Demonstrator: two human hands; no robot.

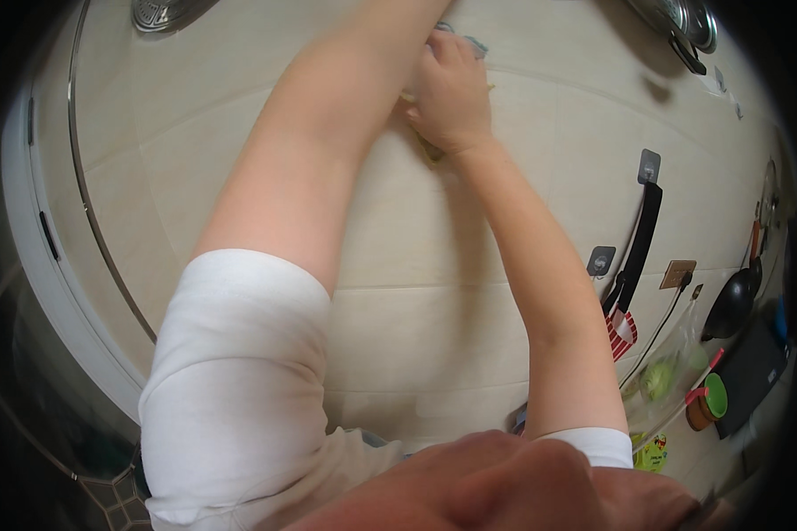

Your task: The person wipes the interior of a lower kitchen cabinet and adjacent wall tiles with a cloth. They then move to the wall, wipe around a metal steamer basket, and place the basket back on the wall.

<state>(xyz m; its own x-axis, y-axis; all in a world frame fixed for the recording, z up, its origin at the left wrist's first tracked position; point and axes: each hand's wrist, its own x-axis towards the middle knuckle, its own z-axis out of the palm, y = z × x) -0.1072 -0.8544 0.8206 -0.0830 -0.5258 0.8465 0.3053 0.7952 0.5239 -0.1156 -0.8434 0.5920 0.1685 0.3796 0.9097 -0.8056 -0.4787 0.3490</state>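
My right hand (453, 93) is near the top centre, pressed against a beige tiled wall (398, 252), with its fingers curled over a cloth. A teal edge of the cloth (476, 48) shows past the fingers, and a yellowish-green piece hangs below the palm. The cloth's middle is hidden under the hand. My left arm crosses in front and runs out at the top edge, close beside the right hand; the left hand itself is out of view. Both arms come out of white short sleeves.
On the right, an adhesive hook (649, 166) holds a black strap (641, 245). Near it are a wall socket with a plugged cord (677, 274), a black wok (730, 304), a clear bag with a green vegetable (657, 379) and a green-lined cup (715, 396). A white frame (23, 199) edges the left.
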